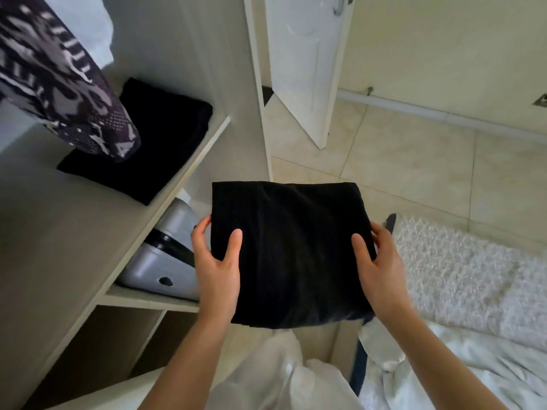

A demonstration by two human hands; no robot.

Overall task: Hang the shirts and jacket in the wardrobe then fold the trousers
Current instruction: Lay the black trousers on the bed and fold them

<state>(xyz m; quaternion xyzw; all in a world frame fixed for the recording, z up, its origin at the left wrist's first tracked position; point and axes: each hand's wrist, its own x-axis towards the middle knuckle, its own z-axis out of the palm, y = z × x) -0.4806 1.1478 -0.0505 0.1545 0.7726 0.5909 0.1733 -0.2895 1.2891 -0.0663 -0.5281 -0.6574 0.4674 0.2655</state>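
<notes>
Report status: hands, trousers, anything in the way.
Hands: left hand and right hand grip folded black trousers at opposite sides. Held beside wardrobe shelf. On shelf: dark folded garment, patterned shirt hanging over it.

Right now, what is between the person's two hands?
In the head view, folded black trousers span the gap; the left hand and right hand grip their opposite edges.

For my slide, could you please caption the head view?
Left hand and right hand hold folded trousers by the wardrobe shelf.
</notes>
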